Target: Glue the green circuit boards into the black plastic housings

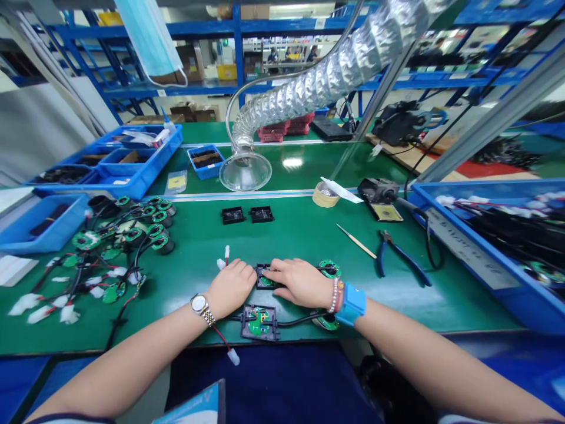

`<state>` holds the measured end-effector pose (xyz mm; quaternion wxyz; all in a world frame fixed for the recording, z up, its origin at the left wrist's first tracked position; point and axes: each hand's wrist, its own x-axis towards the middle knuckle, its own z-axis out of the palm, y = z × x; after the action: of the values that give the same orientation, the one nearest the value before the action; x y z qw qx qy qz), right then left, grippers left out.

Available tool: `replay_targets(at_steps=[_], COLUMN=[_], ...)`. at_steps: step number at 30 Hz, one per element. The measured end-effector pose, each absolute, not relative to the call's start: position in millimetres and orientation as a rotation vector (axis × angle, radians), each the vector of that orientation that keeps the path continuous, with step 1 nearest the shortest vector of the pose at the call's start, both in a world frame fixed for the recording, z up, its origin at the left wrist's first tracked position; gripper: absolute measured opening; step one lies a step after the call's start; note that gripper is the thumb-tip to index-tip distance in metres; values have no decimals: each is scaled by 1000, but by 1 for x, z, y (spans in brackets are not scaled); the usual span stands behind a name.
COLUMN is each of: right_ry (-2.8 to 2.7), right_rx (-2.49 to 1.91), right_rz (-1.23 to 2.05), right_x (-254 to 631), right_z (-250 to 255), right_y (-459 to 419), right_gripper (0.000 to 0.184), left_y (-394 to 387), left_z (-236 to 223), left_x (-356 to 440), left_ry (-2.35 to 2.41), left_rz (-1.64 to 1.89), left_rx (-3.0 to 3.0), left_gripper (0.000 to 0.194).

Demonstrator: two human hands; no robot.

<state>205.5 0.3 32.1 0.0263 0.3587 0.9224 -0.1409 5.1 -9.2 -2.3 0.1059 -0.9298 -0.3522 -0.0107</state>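
A small open black plastic case [260,283] with a green circuit board lies between my hands. My left hand [233,287] is closed at its left edge, fingers bent and together. Two white connectors [224,259] stick out past its knuckles, the wires hidden under the hand. My right hand [302,282] rests over the right side, index finger and thumb on the case and board, other fingers curled. From under it a black cable leads to a round green board [329,269]. Nearer me lies a second open case [259,323] with a board and cables.
Two black case shells [262,214] lie ahead, beneath a fume extraction hood [245,172]. Tweezers-like stick [356,241] and blue-handled pliers [401,259] lie right. Wired round boards [128,241] crowd the left. Blue bins [498,282] flank the bench.
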Motion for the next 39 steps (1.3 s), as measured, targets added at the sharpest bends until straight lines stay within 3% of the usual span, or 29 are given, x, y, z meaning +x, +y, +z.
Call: replay_targets(at_steps=[4,7,16,23,28,35,39], right_ry=[3039,2941,2887,2773,2755,3104,3096], right_rx=[1294,1440,1131,1054,1021,1329,1295], right_rz=[-625,-697,-1071,-1158,-1083,-387,-447], right_x=[256,290,283,289,284,219,187], right_z=[42,39,33,51,58,14,-2], right_y=[5,5,-5,-18,7,143,163], right_gripper=[50,45,32,36,43,50,40], left_y=[-11,-8,-39,-68,-48,-9,0], left_z=[0,2,53,31,41,60,48], left_x=[-1,-9,-47,-39,-49,-50,-82], left_ry=[-1054,-1114,-1165,-1234,-1293,-1391,-1607], left_rz=[-116,-155,-212,76,-59,-552,-580], left_rx=[-2656,-2691,-3128,-3270,-3394,-3194,-2911], left_gripper=[20,22,24,18,17,22,23])
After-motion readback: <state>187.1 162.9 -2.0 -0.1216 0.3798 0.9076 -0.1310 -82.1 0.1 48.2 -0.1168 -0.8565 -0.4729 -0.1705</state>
